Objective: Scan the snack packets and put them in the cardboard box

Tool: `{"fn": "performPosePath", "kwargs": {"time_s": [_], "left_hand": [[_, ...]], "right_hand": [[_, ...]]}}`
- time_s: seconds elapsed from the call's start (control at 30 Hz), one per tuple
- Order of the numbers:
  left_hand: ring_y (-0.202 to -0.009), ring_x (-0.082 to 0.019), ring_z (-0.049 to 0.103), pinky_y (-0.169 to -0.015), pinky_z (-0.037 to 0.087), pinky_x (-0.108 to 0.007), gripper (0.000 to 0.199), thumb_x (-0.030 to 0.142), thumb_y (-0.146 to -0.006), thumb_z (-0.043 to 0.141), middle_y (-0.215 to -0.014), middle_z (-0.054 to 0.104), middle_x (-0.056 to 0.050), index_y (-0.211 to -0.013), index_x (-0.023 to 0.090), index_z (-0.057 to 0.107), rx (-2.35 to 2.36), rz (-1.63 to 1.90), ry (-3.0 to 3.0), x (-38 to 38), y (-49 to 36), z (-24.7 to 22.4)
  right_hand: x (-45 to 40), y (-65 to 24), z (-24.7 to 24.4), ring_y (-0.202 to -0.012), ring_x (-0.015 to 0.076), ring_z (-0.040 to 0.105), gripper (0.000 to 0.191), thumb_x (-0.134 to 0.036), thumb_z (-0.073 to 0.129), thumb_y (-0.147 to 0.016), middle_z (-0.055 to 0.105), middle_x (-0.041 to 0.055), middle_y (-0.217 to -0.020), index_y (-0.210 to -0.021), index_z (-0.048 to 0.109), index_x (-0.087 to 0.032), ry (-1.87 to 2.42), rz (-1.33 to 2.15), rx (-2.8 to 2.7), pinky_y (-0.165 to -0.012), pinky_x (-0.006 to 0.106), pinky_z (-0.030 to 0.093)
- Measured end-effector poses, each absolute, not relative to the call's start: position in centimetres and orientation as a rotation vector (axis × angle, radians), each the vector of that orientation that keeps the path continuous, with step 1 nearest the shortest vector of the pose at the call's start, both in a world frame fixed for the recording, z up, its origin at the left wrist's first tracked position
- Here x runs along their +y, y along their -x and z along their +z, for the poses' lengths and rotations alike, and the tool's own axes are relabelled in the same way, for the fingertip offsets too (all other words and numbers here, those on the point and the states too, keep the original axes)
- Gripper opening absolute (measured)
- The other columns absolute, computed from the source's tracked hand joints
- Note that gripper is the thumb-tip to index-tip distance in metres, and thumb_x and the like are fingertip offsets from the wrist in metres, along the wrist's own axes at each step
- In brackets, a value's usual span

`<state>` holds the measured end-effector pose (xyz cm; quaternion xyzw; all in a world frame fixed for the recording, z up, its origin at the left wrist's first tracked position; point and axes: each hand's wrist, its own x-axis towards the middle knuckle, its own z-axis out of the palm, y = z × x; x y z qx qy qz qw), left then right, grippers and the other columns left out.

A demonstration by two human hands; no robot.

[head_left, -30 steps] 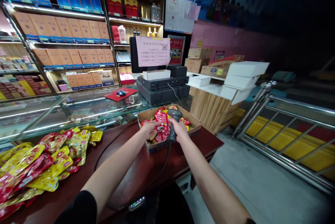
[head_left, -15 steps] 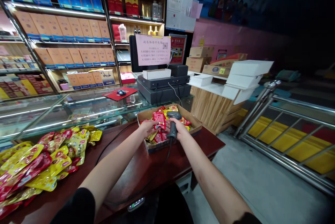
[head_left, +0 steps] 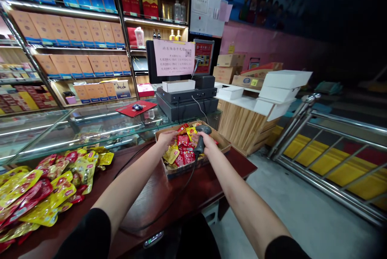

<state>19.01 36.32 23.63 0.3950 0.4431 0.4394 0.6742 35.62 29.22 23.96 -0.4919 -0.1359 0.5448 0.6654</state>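
Right hand (head_left: pixel 208 143): closed around the handle of a dark grey scanner (head_left: pixel 200 145), whose head lies above the grip, over the right part of an open cardboard box (head_left: pixel 179 172). Left hand (head_left: pixel 167 139): extended over the left part of the same box, fingers bent, with the fingertips at the packets; whether it grips one cannot be told. The box stands on a dark red counter (head_left: pixel 145 194) and contains red and yellow packets (head_left: pixel 185 156), loosely piled. A black cable (head_left: pixel 193 171) runs from the base of the scanner down across the counter in a curve. At the left of the counter, well apart from the box, lies a heap of red and yellow pouches (head_left: pixel 51 194), overlapping one another. Behind the counter is a glass case (head_left: pixel 99 121), which bears a mouse (head_left: pixel 137 107) on a red mat (head_left: pixel 125 110). To the right of the mat, just behind the box, stands a black unit (head_left: pixel 187 108); above it are a white carton (head_left: pixel 178 86) and a monitor (head_left: pixel 150 67), the latter partly covered by a pink sign (head_left: pixel 173 58).
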Motion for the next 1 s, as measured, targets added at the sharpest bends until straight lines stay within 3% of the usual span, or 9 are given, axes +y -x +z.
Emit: {"fn": "performPosePath", "kwargs": {"time_s": [0.23, 0.4, 0.73, 1.0], "left_hand": [[-0.070, -0.015, 0.067, -0.074, 0.055, -0.029, 0.010, 0.014, -0.073, 0.075, -0.078, 0.071, -0.008, -0.081, 0.013, 0.067, 1.040, 0.957, -0.843, 34.7, -15.9, 24.8], [-0.074, -0.015, 0.069, -0.078, 0.056, -0.031, 0.014, 0.012, -0.075, 0.074, -0.083, 0.072, -0.009, -0.088, 0.011, 0.069, 0.929, 1.028, -0.775, 32.5, -8.9, 25.1], [-0.080, -0.017, 0.071, -0.081, 0.056, -0.029, 0.021, 0.011, -0.074, 0.075, -0.086, 0.073, -0.011, -0.095, 0.011, 0.070, 1.057, 1.317, -0.680, 26.6, 8.5, 23.2], [-0.076, -0.018, 0.070, -0.078, 0.054, -0.029, 0.031, 0.019, -0.066, 0.082, -0.085, 0.073, -0.010, -0.094, 0.012, 0.071, 1.315, 1.486, -0.736, 23.5, 15.2, 21.1]], "right_hand": [[28.2, -32.4, 25.3, -0.072, 0.0177, 0.071, 0.008, -0.011, 0.050, -0.083, 0.071, 0.0064, -0.074, -0.086, 0.057, -0.015, 1.019, 1.328, -0.345, -0.070, 0.034, 0.061], [27.5, -26.7, 26.2, -0.079, 0.0191, 0.072, 0.008, -0.014, 0.048, -0.087, 0.073, 0.0074, -0.082, -0.085, 0.056, -0.016, 0.919, 1.478, -0.440, -0.074, 0.036, 0.061], [24.9, -12.5, 24.9, -0.085, 0.0224, 0.072, 0.011, -0.014, 0.050, -0.088, 0.073, 0.0124, -0.094, -0.094, 0.060, -0.012, 0.813, 1.818, -0.589, -0.076, 0.043, 0.061], [23.8, -4.9, 22.5, -0.086, 0.0227, 0.072, 0.009, -0.014, 0.056, -0.085, 0.074, 0.0135, -0.092, -0.093, 0.060, -0.012, 0.824, 1.995, -0.646, -0.075, 0.039, 0.061]]}}
